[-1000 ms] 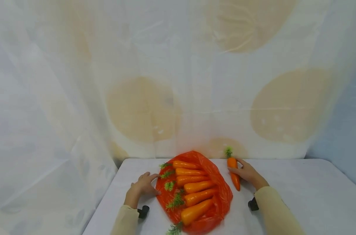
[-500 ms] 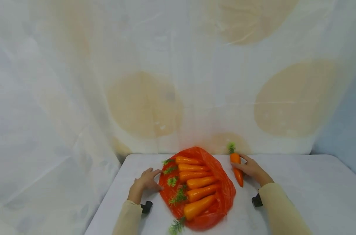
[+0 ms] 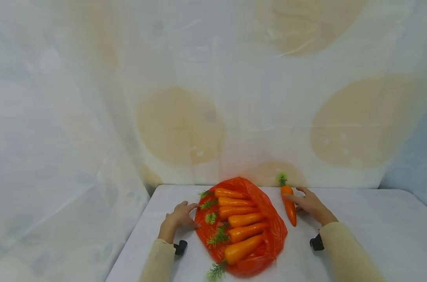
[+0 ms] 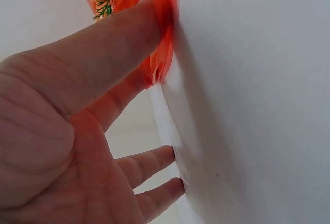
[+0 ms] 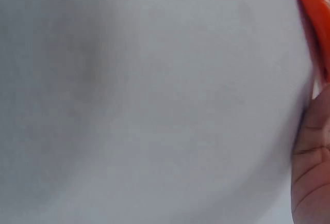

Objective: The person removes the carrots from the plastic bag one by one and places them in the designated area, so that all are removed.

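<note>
In the head view, several orange carrots [image 3: 243,219] with green tops lie side by side on a crumpled red plastic bag [image 3: 279,231]. My left hand [image 3: 179,220] rests at the bag's left edge, with thumb and index finger spread apart. The left wrist view shows its thumb [image 4: 98,48] reaching the red plastic. A single carrot [image 3: 290,209] lies to the right of the bag, its leafy top toward the back. Beside it is my right hand [image 3: 312,205], thumb over the carrot and index finger off it. In the right wrist view, only the carrot's tip [image 5: 315,12] and part of the palm show.
A white-covered table [image 3: 372,231] bears everything. Behind it hangs a pale curtain [image 3: 256,98] with tan round patches, close to the table's back edge. Each wrist wears a small black camera, as on the right wrist [image 3: 317,243].
My right index finger has come away from the single carrot. The left hand stays at the bag's edge. The head view has shifted a little, so everything appears further right.
</note>
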`<state>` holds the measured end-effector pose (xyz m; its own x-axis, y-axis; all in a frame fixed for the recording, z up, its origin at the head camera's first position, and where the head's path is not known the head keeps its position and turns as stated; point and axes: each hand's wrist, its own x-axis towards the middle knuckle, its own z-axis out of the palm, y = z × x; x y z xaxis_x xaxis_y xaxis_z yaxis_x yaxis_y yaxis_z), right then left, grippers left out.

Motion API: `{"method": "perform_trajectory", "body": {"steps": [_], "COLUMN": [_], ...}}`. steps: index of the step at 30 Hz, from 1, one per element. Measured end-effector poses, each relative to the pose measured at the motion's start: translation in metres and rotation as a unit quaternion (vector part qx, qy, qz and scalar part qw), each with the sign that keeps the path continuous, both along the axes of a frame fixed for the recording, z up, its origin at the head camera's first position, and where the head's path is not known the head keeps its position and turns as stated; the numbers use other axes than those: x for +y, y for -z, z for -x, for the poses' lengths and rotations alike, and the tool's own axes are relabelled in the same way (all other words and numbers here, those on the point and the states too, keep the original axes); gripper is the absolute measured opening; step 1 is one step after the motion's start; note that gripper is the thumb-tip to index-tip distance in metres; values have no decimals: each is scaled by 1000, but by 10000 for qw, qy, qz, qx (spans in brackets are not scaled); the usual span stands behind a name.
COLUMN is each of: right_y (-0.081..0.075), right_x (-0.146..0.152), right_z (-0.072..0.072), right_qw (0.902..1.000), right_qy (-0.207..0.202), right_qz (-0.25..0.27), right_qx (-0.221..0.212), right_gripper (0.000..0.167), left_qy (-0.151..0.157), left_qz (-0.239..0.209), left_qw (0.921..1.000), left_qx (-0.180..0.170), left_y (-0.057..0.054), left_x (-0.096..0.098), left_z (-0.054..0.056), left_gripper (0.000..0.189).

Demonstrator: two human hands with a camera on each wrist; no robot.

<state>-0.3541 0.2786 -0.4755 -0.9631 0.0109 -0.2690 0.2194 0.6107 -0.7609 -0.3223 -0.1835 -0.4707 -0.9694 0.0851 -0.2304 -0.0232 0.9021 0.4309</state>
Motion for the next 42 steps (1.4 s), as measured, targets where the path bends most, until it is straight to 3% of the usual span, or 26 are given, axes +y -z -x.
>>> {"method": "perform_trajectory", "body": {"steps": [9,19,42], "right_y": [-18,-49,-67], "right_x": [2,-1,-28], "right_z": [2,-9,-15], "right_qw": [9992,9952,9866], "right_qy": [-310,-768,-1378], "right_qz": [-127,-215,-188], "right_qx": [211,564,857], "right_gripper": [101,97,93], "left_qy": [21,34,19], "left_qz": [18,-20,139], "left_qw": [10000,10000,9999], "left_qx": [7,27,-29], "left_y": [1,0,-2], "left_x": [3,6,6], "left_z": [1,0,3], "left_gripper": [67,67,68]}}
